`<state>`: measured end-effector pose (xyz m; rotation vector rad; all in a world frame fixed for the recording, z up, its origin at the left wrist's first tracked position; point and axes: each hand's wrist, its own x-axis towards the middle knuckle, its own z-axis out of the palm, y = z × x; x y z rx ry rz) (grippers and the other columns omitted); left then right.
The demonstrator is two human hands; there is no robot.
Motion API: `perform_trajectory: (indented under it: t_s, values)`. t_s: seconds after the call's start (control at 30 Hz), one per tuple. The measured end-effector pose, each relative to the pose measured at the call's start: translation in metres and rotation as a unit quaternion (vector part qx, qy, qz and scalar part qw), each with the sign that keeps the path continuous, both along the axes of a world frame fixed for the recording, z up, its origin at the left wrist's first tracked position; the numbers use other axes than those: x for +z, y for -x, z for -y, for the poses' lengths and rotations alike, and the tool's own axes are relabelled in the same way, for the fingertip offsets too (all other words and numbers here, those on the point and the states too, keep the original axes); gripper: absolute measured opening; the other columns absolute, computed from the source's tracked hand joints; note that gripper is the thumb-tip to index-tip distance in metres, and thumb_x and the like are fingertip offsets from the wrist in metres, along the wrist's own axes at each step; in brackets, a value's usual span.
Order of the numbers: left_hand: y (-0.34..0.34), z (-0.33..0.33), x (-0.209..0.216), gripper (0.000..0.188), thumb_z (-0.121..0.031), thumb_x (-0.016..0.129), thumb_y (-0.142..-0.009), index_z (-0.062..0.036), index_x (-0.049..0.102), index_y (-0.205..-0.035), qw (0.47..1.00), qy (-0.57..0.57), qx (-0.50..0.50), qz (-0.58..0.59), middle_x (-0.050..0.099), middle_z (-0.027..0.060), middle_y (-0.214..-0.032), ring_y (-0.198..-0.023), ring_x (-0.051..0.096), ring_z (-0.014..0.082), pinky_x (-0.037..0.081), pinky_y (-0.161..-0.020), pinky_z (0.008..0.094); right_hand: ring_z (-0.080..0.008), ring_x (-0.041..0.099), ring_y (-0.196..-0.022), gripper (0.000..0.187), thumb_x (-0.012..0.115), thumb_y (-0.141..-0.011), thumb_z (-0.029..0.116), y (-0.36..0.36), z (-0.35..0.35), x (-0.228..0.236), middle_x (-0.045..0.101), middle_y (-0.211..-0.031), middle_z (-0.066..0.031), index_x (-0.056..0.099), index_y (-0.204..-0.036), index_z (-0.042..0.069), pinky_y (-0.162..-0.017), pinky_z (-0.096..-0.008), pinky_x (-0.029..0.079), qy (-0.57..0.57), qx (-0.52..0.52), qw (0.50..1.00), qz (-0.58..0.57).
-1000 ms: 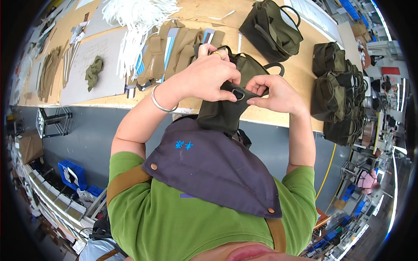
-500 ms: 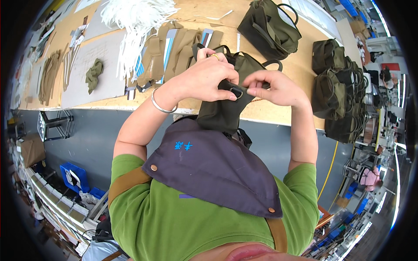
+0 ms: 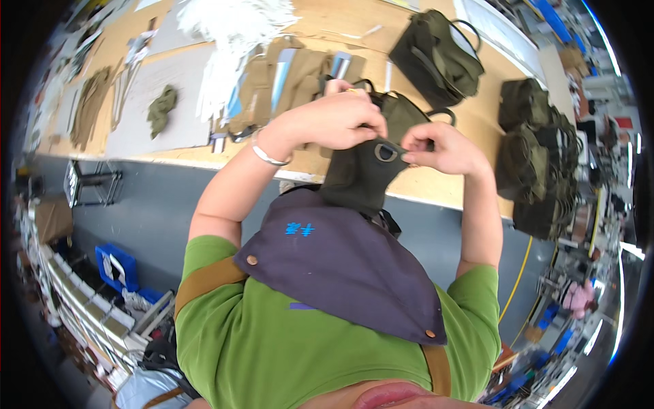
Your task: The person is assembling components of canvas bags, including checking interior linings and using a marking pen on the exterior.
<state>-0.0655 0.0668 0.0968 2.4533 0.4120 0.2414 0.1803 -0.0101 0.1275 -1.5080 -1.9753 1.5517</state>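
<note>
A dark olive fabric bag (image 3: pixel 355 176) hangs over the table's near edge, in front of my apron. An oval metal-rimmed eyelet (image 3: pixel 386 153) shows near its upper edge. My left hand (image 3: pixel 337 121), with a ring and a bangle, has its fingers closed on the bag's top edge, left of the eyelet. On the eyelet's other side, my right hand (image 3: pixel 439 148) pinches the bag's edge between thumb and fingers. Dark handles of the bag stick up behind my hands, which partly cover its upper part.
Another olive bag (image 3: pixel 436 58) stands farther back, and several are stacked at the table's right (image 3: pixel 528 153). Brown fabric strips (image 3: pixel 300 75) and a white bundle of strips (image 3: pixel 235 27) lie left of my hands. A crumpled green cloth (image 3: pixel 162 110) lies on grey board.
My left hand has shifted up off the eyelet, which now shows whole. My right hand has come to pinch the edge beside it. The whole view has shifted slightly.
</note>
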Motion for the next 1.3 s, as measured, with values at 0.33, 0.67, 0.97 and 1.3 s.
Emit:
perform_trajectory:
  t_s: [0.33, 0.67, 0.97, 1.3]
  values:
    - [-0.017, 0.011, -0.012, 0.014, -0.023, 0.059, -0.082, -0.0231, 0.072, -0.081, 0.993, -0.067, 0.012, 0.092, 0.065, -0.003, -0.072, -0.088, 0.056, 0.0207, 0.026, -0.089, 0.049, -0.0081, 0.048, -0.067, 0.009, 0.071, -0.079, 0.001, -0.002, 0.014, -0.006, 0.057, -0.074, 0.0008, 0.068, -0.088, -0.001, -0.062, -0.0252, 0.041, -0.03, -0.04, 0.999, -0.015]
    - [0.007, 0.007, -0.013, 0.017, -0.026, 0.071, -0.081, -0.0212, 0.068, -0.098, 0.991, -0.063, 0.09, 0.081, 0.057, -0.0032, -0.108, -0.11, 0.051, 0.0167, 0.023, -0.1, 0.0457, -0.0241, 0.062, -0.085, 0.019, 0.079, -0.071, 0.008, -0.006, 0.01, 0.001, 0.064, -0.086, -0.0081, 0.068, -0.085, 0.003, -0.077, -0.034, 0.047, -0.224, 0.024, 0.973, 0.042]
    - [0.006, -0.012, -0.017, 0.003, -0.017, 0.071, -0.084, -0.015, 0.069, -0.086, 0.997, 0.079, 0.006, 0.017, 0.062, -0.0054, -0.095, -0.098, 0.055, 0.0116, 0.022, -0.097, 0.0364, -0.02, 0.061, -0.082, 0.012, 0.08, -0.073, 0.006, -0.018, 0.021, -0.008, 0.064, -0.085, -0.0053, 0.072, -0.081, 0.003, -0.076, -0.0313, 0.047, -0.128, -0.019, 0.992, -0.003]
    - [0.003, -0.008, -0.013, 0.011, -0.02, 0.073, -0.082, -0.014, 0.072, -0.091, 0.996, 0.086, 0.006, 0.029, 0.062, -0.0032, -0.094, -0.094, 0.057, 0.0144, 0.026, -0.098, 0.0372, -0.0215, 0.062, -0.09, 0.027, 0.084, -0.07, 0.009, -0.032, 0.034, -0.013, 0.066, -0.094, -0.0058, 0.071, -0.092, 0.004, -0.083, -0.0319, 0.048, -0.14, -0.026, 0.99, 0.02]
